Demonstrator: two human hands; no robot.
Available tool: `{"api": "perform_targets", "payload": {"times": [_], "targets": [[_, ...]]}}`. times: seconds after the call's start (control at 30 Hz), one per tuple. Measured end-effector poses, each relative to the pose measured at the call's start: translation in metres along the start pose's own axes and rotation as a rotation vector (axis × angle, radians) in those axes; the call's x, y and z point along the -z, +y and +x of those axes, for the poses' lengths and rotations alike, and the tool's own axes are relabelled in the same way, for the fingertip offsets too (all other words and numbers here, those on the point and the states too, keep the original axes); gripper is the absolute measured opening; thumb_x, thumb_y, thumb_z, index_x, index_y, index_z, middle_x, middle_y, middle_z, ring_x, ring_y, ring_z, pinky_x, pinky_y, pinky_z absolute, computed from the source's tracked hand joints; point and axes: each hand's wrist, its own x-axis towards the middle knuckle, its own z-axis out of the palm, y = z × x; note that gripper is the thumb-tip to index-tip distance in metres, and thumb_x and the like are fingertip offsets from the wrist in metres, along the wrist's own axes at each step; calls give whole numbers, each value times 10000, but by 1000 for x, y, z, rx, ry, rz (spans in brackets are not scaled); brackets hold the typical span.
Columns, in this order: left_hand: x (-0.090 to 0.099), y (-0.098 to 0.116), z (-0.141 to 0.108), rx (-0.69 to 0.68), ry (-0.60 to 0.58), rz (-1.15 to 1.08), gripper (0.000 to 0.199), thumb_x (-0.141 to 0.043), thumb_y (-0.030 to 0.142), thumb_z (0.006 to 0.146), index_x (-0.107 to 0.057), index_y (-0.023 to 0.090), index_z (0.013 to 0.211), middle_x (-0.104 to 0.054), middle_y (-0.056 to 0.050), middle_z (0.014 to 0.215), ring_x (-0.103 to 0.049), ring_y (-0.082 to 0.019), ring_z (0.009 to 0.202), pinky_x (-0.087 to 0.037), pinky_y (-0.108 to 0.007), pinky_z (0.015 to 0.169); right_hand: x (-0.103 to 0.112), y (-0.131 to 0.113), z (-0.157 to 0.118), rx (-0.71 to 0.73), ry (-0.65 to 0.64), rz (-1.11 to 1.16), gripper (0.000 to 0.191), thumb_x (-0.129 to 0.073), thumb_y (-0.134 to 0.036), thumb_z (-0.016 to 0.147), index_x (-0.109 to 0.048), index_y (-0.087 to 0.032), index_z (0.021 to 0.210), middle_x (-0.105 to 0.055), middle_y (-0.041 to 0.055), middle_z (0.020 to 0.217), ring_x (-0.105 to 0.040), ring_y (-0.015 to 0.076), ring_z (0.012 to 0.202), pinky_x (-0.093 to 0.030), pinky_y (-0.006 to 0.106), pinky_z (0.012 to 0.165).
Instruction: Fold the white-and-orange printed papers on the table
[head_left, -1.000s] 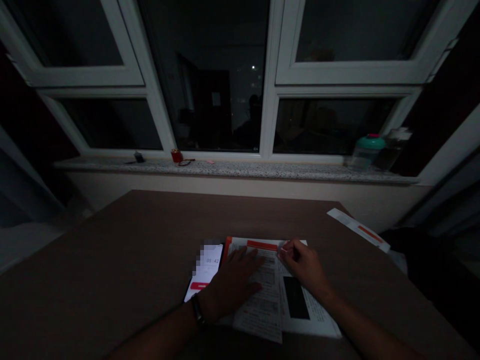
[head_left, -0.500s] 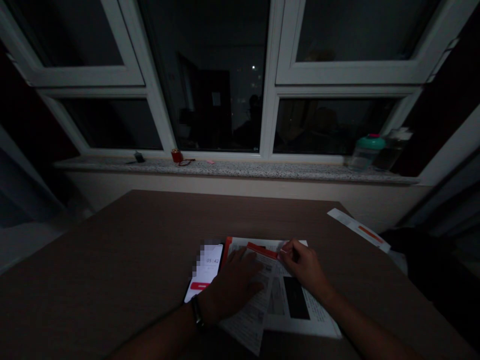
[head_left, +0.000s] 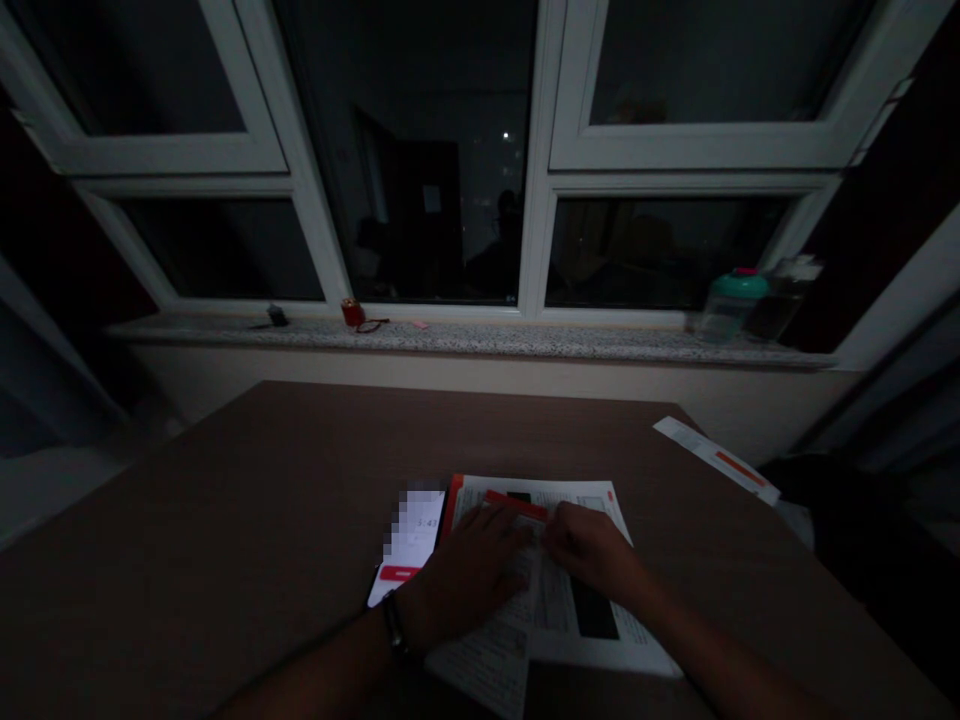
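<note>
Left hand: flat, open on printed papers, holding nothing.
Right hand: fingers curled on papers; grip unclear.
Phone: lit, touching papers' left edge.

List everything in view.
window: 1, white frame, dark glass, beyond the table
sill: 1, speckled grey, below the window
jar: 1, green lid, right end of sill
bottle: 1, clear, right of the jar
container: 1, red, left part of sill
table: 1, brown, below the sill
phone: 1, lit white screen, on table
papers: at least 2, white with red strip, on table right of phone
slip: 1, white with orange mark, far right table edge
watch: 1, black, left wrist
left hand: 1, on papers
right hand: 1, on papers
</note>
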Motion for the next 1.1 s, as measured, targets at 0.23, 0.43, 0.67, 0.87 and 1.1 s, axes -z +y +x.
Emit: {"api": "perform_targets", "payload": {"times": [0.23, 0.43, 0.67, 0.87, 1.1], "targets": [[5, 4, 1, -11, -22, -22, 534, -685, 341, 881, -448, 266, 1353, -500, -60, 1373, -410, -294, 1302, -316, -485, 1112, -9, 1, 0, 166, -93, -143, 155, -512, -122, 882, -585, -221, 787, -619, 34, 836, -587, 167, 765, -455, 251, 676], [3, 3, 1, -22, -10, 1, 521, -677, 334, 887, -454, 281, 1355, -453, -69, 1420, -377, -313, 1329, -319, -513, 1106, -9, 11, 9, 65, 13, -227, 200, -472, -109, 888, -526, -218, 729, -554, 19, 752, -559, 168, 712, -436, 256, 644], [7, 6, 1, -13, -29, 10, 490, -683, 353, 887, -490, 265, 1329, -474, -72, 1404, -385, -316, 1322, -326, -506, 1103, -6, 6, 5, 60, -7, -110, 168, -487, -117, 871, -506, -221, 741, -551, 0, 733, -558, 152, 673, -424, 241, 623], [2, 4, 2, -36, -17, -6, 473, -689, 320, 883, -496, 279, 1312, -472, -54, 1400, -392, -307, 1314, -312, -507, 1107, -7, 5, 5, 158, -40, -52, 176, -504, -86, 850, -502, -217, 733, -545, -4, 731, -540, 143, 675, -406, 228, 617], [1, 3, 4, -18, -12, -10, 417, -721, 273, 861, -541, 262, 1236, -512, -53, 1327, -422, -302, 1270, -340, -498, 1079, -8, 8, 12, -5, 132, -152, 231, -472, -62, 844, -425, -223, 686, -508, -13, 689, -516, 144, 624, -373, 236, 583]]}}
